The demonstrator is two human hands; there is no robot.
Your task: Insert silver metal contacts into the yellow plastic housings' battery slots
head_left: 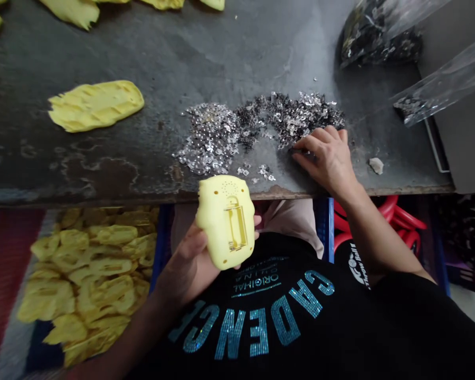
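Observation:
A yellow plastic shell [217, 227] with an open battery compartment, small screw holes and a cluster of speaker holes rests in my left hand [193, 250]. My left fingers wrap round its sides, just below the table's edge. My right hand [326, 155] is at the near edge of a pile of small metal battery contacts [301, 116], thumb and fingers drawn together. What lies between those fingertips is too small or hidden to make out. To the left is a second pile of shiny contacts [211, 137], and a few loose contacts [266, 172] lie nearer the edge.
Another yellow shell [97, 104] lies on the worn metal table [158, 58]. A crate below left holds several yellow shells [98, 269]. Clear bags of metal parts [380, 42] stand at the back right. A whitish lump [376, 165] and red rings [391, 216] are at the right.

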